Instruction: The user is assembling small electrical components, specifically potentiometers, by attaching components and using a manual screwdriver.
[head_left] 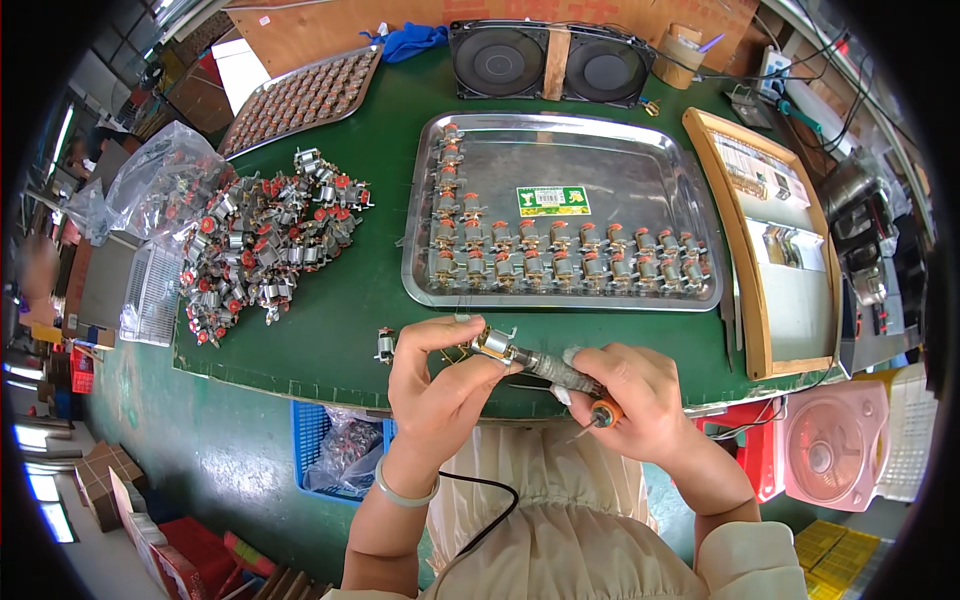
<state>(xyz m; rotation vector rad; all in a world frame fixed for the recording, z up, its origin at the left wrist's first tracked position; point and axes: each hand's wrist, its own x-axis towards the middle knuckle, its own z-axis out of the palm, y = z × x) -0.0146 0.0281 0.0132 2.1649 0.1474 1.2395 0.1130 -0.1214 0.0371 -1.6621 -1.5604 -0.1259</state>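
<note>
My left hand [440, 385] is closed, its thumb and fingers pinching a small silver electric motor [494, 343] with thin terminals above the table's near edge. In my right hand [635, 385] is a hand tool with a grey wrapped grip [556, 372]; its dark narrow end meets the motor. An orange-and-black piece with a thin metal tip [605, 411] shows under the right fingers; whether it belongs to the same tool I cannot tell. Another small motor [386, 345] lies beside my left hand. Beyond my hands, a metal tray [610, 150] bears rows of motors with orange-red tops.
A heap of loose motors [270, 235] lies at left beside a clear plastic bag [165, 180]. Behind stand a second filled tray [300, 95] and twin black fans [552, 62]. At right are a wooden-framed case [765, 240] and tweezers [727, 310]. A blue basket [312, 445] sits below the table.
</note>
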